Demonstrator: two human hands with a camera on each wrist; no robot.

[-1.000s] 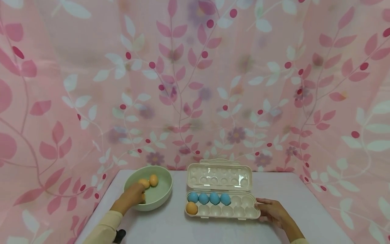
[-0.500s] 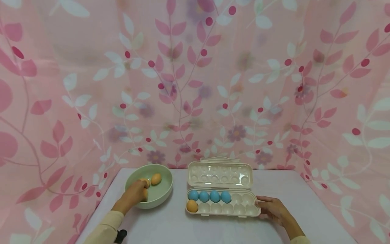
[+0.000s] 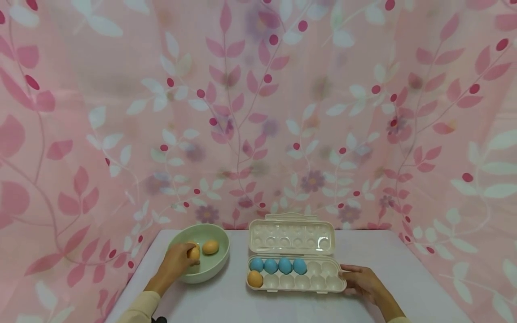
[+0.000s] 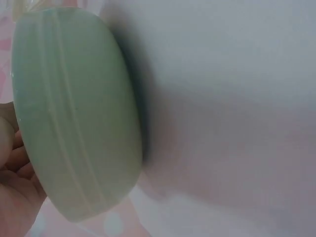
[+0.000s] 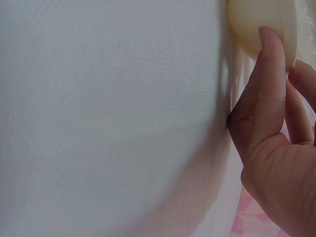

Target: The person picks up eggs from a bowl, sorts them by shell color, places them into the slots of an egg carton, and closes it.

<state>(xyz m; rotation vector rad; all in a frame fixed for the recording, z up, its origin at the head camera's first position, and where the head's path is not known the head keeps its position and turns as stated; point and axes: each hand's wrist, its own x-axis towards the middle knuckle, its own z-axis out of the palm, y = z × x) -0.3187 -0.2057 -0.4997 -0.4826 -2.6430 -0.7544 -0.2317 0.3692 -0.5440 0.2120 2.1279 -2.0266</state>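
Note:
My left hand (image 3: pixel 177 261) reaches over the near left rim of a pale green bowl (image 3: pixel 214 268) and pinches an orange egg (image 3: pixel 194 254) between thumb and fingers. Another orange egg (image 3: pixel 210 247) lies in the bowl, and a further one is mostly hidden behind the held egg. In the left wrist view the bowl's outer wall (image 4: pixel 79 108) covers the fingertips. My right hand (image 3: pixel 363 283) holds the right end of an open cream egg carton (image 3: pixel 296 287), thumb against its side (image 5: pixel 256 22). Several blue eggs fill the back row's left part; one orange egg (image 3: pixel 255 279) sits front left.
The carton's clear lid (image 3: pixel 291 237) stands raised behind it. A white cloth covers the table (image 3: pixel 234 305). Pink floral curtain (image 3: pixel 258 134) encloses the back and sides. A small black object (image 3: pixel 160 320) shows by the left sleeve.
My left hand has lifted slightly within the bowl, bringing the pinched orange egg into clearer view. The loose orange egg has shifted a little to the right. My right hand stays at the carton.

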